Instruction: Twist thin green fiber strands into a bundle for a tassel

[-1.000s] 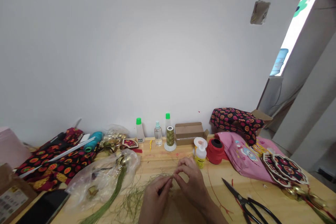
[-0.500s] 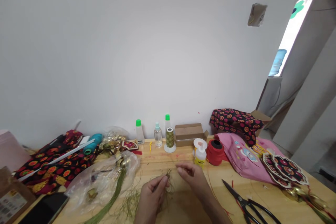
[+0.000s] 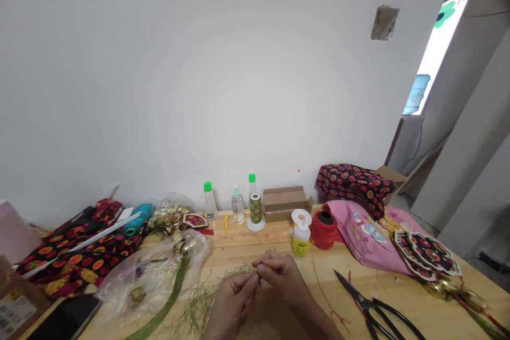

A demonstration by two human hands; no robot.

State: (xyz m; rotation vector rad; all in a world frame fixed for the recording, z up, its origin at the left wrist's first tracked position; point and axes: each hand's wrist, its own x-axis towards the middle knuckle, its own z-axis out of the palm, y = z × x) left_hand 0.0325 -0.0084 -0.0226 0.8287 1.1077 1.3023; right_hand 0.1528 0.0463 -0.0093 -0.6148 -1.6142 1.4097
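Observation:
My left hand [image 3: 233, 297] and my right hand [image 3: 279, 273] meet low in the middle of the wooden table [image 3: 255, 247], fingertips pinched together on thin olive-green threads [image 3: 201, 303]. Loose strands of the same thread spread over the wood to the left of my hands. A green tassel [image 3: 167, 297] with gold bells lies on a clear plastic bag [image 3: 147, 276] beside my left hand. An olive thread spool [image 3: 255, 208] stands behind my hands.
Black scissors [image 3: 370, 305] lie at the right. A red cord spool [image 3: 323, 229], a glue bottle [image 3: 300, 239], small bottles and a cardboard box [image 3: 283, 203] stand at the back. Patterned fabric [image 3: 75, 249], a pink bag [image 3: 364, 234] and a phone [image 3: 64, 319] flank the work area.
My hands, joined a second ago, drew apart with the threads half a second ago and have come back together, fingertips pinching. The view has shifted slightly.

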